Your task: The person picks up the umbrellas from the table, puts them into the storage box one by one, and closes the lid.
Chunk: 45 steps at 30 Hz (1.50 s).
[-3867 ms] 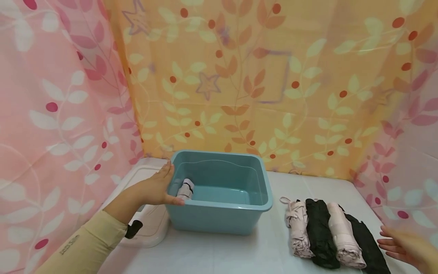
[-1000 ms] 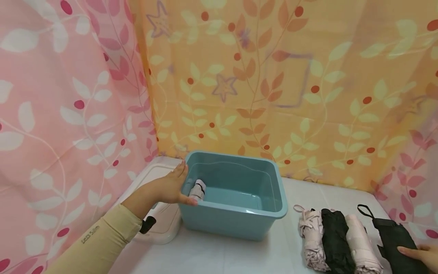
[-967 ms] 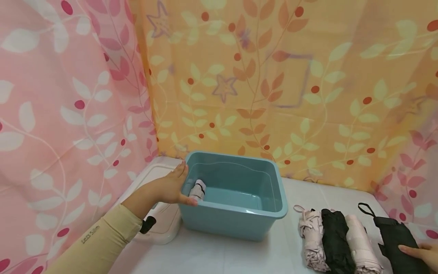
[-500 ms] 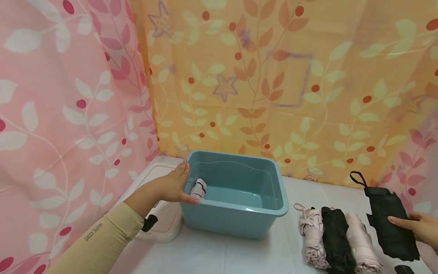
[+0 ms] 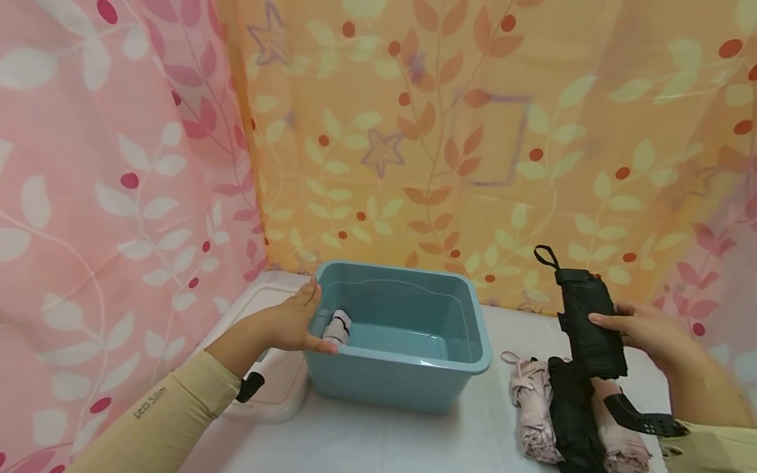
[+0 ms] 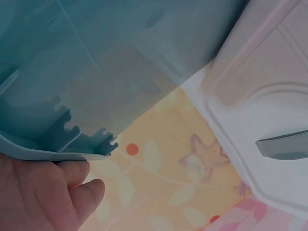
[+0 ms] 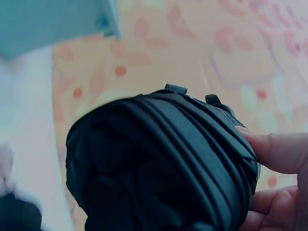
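In the head view my right hand (image 5: pixel 650 332) holds a folded black umbrella (image 5: pixel 591 322) above the table, its strap loop pointing up and left. Thumb and fingers grip its side in the right wrist view, where the pleated end of the umbrella (image 7: pixel 163 163) fills the middle. My left hand (image 5: pixel 290 322) rests on the left end of a blue plastic bin (image 5: pixel 384 384), fingers stretched along the rim and thumb over the front edge. Inside the bin, at its left end, lies a pale pink folded umbrella (image 5: pixel 338 327) with a dark band, partly hidden by the front wall.
On the right of the table lie a pale pink umbrella (image 5: pixel 534 410), a black one (image 5: pixel 573 420) and another pink one (image 5: pixel 621 440), side by side. A whitish lid (image 5: pixel 278 394) lies left of the bin. Patterned curtains (image 5: pixel 384 131) stand behind and at the sides.
My right hand has taken hold of the far-right black umbrella, raised it off the table and carried it left, over the row. The left hand stays on the bin.
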{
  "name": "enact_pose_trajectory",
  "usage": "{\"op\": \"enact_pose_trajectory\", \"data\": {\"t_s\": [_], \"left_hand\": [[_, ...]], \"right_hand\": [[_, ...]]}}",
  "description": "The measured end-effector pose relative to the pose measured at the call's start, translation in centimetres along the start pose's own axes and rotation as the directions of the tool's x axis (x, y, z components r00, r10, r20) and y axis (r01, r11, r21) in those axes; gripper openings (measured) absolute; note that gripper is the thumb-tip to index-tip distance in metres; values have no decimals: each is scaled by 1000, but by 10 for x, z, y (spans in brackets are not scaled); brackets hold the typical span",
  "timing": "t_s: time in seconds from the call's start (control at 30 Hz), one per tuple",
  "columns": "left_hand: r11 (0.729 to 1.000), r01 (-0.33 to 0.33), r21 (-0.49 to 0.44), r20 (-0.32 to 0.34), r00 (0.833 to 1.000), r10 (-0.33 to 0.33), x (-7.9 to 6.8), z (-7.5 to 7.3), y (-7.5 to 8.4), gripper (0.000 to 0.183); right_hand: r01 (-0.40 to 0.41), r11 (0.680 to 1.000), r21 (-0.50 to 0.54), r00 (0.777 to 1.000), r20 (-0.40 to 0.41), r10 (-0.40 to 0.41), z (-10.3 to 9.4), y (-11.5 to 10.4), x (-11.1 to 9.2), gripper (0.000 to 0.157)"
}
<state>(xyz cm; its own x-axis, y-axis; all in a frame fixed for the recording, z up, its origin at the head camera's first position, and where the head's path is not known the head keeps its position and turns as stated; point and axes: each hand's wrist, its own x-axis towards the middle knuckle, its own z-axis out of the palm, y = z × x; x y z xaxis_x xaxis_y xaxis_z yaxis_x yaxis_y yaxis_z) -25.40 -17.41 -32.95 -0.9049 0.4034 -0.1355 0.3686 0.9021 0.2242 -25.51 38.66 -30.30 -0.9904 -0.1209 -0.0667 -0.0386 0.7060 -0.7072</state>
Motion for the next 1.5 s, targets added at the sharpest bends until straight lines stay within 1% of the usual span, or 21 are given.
{"op": "enact_pose_trajectory", "data": {"t_s": [0.13,0.27,0.43,0.5,0.63,0.77,0.9,1.07,1.3,1.4,1.5], "left_hand": [[1000,11,-9,-2,1000,-11,0,2,-2,131],[1000,16,-22,1,1000,-16,1,3,-3,131],[1000,5,-9,-5,1000,-5,2,3,-4,131],[1000,2,-9,-7,1000,-2,2,3,-4,130],[1000,5,-10,-6,1000,-5,2,3,-5,130],[1000,16,-10,-7,1000,-16,2,3,-5,131],[1000,21,-7,-9,1000,-21,2,2,-5,131],[1000,6,-12,0,1000,-6,0,3,-4,128],[1000,10,1,2,1000,-10,0,0,-3,128],[1000,5,1,-3,1000,-5,0,0,-3,128],[1000,-5,2,-14,1000,5,-1,2,-1,127]], "right_hand": [[75,996,39,997,9,-76,14,-36,19,56],[95,992,87,995,27,-98,29,-69,33,57],[131,980,151,990,34,-138,50,-103,48,53],[132,975,179,989,44,-142,58,-115,53,50],[103,967,232,988,85,-125,72,-135,64,49],[62,963,262,988,118,-96,86,-151,77,50],[36,963,268,988,136,-75,100,-163,87,52],[6,957,291,988,145,-51,118,-172,99,59],[-23,945,326,990,142,-25,141,-188,114,50],[-54,940,337,987,159,-1,150,-195,118,50],[-70,943,325,981,196,5,158,-199,121,49]]}}
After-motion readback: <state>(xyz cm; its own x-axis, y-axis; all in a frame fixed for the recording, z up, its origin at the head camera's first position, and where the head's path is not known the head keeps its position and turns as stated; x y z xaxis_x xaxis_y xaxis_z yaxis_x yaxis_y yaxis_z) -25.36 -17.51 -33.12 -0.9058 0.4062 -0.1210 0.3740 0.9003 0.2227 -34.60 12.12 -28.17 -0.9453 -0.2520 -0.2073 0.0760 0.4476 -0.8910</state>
